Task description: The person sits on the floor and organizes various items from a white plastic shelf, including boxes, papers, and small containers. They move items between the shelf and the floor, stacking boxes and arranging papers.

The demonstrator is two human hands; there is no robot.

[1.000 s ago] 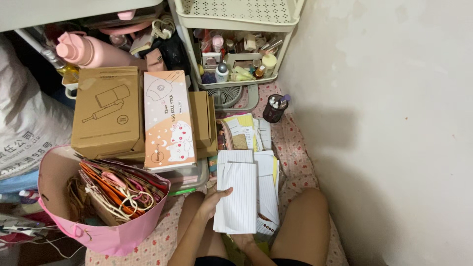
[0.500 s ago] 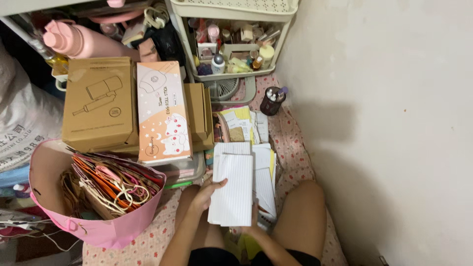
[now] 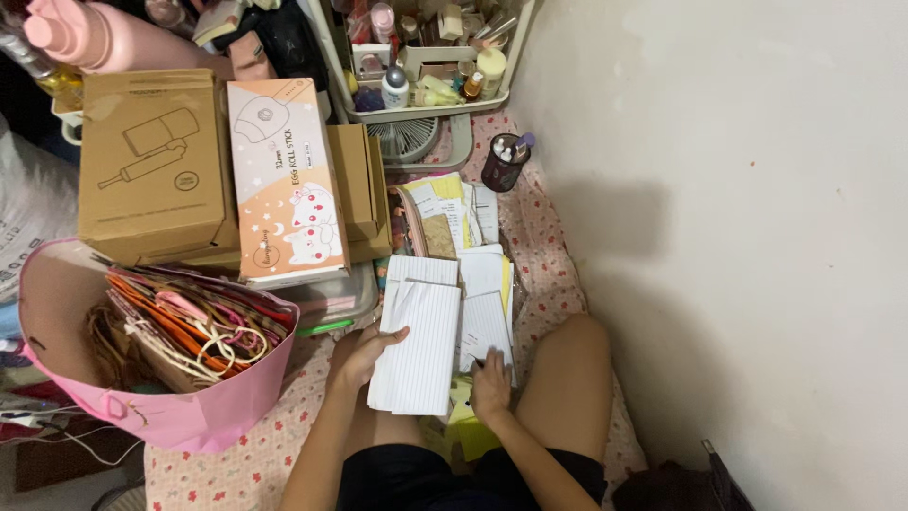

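So, the person is sitting on a flowery bedsheet (image 3: 553, 274) with legs apart, and the left hand (image 3: 357, 357) has a stack of lined white sheets (image 3: 416, 348) by its left edge, thumb on top and fingers tucked under. That grip is closed on the paper but looks loose, more of a pinch than a clamp. The right hand (image 3: 490, 386) lies palm down on a second batch of lined sheets (image 3: 484, 326) just beside the first, fingers spread and flat, so it's pressing rather than holding anything.

Handling-wise, this looks like light, floppy stuff. A stack that thin will probably sag if held from one corner, and loose sheets slide off each other easily, so taking it mid-edge with the thumb across the top, like the left hand does, seems the sensible spot. Edges crease fast, too.

Behind the sheets there's a pile of mixed papers (image 3: 445, 213), some yellow, lying on the sheet toward the wall. To the left sits a pink bag (image 3: 170, 416) stuffed with folded paper bags, next to a brown cardboard box (image 3: 151, 161) and an orange-and-white box (image 3: 284, 180). Further back is a white trolley shelf (image 3: 426, 109) full of small bottles, with a dark pen cup (image 3: 499, 163) near it.
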